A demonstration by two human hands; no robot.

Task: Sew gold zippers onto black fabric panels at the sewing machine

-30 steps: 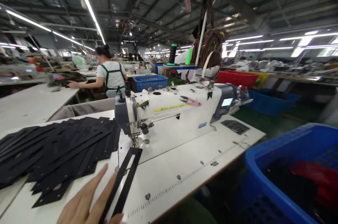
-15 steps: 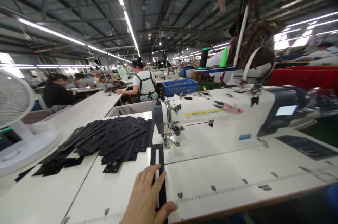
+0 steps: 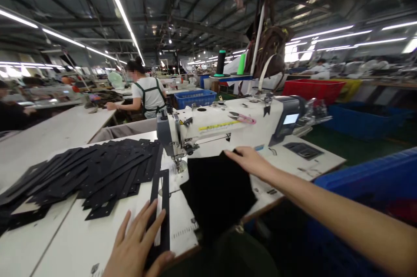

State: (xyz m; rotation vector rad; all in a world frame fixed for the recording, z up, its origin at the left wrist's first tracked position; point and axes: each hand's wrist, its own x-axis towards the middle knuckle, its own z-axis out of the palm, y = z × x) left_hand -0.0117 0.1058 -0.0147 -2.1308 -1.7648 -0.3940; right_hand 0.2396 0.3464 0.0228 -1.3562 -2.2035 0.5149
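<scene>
My left hand (image 3: 138, 242) lies with fingers spread on a black strip frame with a long slot (image 3: 165, 207), flat on the table in front of the sewing machine needle. My right hand (image 3: 249, 159) pinches the top corner of a black fabric piece (image 3: 221, 194), which hangs over the table's front edge. Behind them stands the white sewing machine (image 3: 224, 122), its presser foot (image 3: 178, 164) close to the far end of the strip frame. To the left a heap of black slotted strips (image 3: 110, 168) covers part of the table.
Pink-handled thread snips (image 3: 243, 118) rest on the machine arm. Thread cones, one black (image 3: 220, 64) and one green (image 3: 241, 65), stand behind. Blue bins (image 3: 368, 172) are at the right, a red bin (image 3: 312, 90) farther back. A co-worker (image 3: 148, 94) sits ahead at another table.
My right hand has come into view from the right with the black fabric piece. The view has turned to the right; my left hand stays on the strip frame.
</scene>
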